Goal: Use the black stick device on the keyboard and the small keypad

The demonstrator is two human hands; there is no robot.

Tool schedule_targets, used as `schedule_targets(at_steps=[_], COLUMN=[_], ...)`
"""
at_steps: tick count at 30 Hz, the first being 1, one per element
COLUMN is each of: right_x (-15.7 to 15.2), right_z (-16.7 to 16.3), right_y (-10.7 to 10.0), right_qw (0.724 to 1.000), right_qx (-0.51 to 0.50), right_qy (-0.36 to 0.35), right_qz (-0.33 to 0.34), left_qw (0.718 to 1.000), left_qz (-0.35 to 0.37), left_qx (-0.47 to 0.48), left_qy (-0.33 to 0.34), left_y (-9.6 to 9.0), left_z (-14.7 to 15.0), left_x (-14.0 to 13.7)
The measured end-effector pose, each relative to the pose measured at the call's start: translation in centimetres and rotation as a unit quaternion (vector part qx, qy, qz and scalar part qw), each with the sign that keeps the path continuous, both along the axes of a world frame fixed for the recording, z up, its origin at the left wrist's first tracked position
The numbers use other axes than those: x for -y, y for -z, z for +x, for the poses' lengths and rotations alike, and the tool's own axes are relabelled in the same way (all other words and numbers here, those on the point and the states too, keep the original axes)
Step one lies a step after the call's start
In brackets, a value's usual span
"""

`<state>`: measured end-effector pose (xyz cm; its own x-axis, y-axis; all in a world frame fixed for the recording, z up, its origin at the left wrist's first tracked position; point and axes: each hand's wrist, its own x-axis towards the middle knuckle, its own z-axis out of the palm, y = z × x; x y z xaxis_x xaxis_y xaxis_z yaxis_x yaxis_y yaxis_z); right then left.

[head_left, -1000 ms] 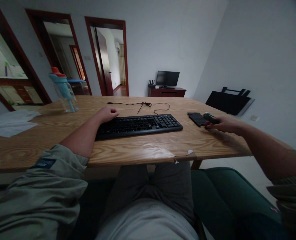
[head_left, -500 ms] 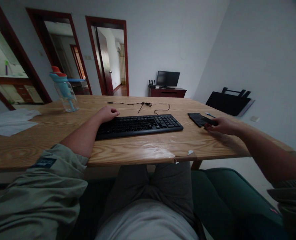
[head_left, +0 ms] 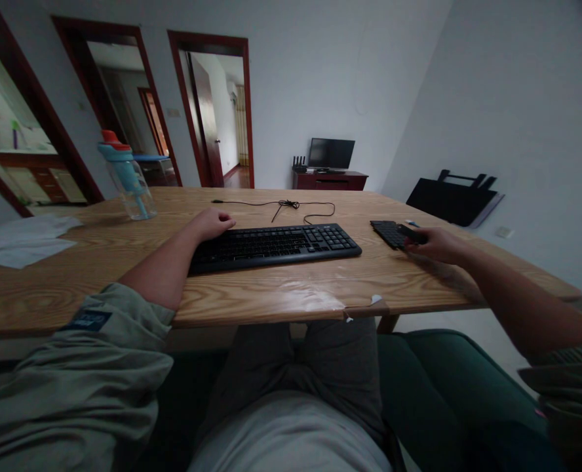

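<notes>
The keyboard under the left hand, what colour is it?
Black, keys and frame alike; the keyboard shows clearly in the head view.

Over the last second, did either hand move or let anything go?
The right hand slid slightly farther across the wooden table, keeping its grip on a small dark object beside the small black keypad. The left hand stayed on the long black keyboard.

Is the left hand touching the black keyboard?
Touching. In the head view the left hand lies on the far left corner of the black keyboard, with no gap visible.
</notes>
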<state>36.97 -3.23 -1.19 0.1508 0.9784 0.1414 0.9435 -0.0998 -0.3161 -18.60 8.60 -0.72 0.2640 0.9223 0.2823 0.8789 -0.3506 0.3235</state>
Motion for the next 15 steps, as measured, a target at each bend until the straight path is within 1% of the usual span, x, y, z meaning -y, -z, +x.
schedule_targets(at_steps=[8, 13, 15], right_x=[-0.1, -0.3, -0.3], right_z=[0.3, 0.7, 0.9], right_y=[0.2, 0.4, 0.3], right_qw=[0.999, 1.0, 1.0], right_qx=[-0.019, -0.01, 0.004], right_qy=[-0.023, -0.024, -0.026], right_qz=[0.016, -0.005, 0.002], left_qw=[1.0, 1.0, 1.0], left_qz=[0.002, 0.001, 0.001], left_qx=[0.0, 0.006, 0.009], left_qy=[-0.002, -0.006, -0.006], left_y=[-0.2, 0.1, -0.2], left_z=[0.1, -0.1, 0.0], left_x=[0.2, 0.0, 0.2])
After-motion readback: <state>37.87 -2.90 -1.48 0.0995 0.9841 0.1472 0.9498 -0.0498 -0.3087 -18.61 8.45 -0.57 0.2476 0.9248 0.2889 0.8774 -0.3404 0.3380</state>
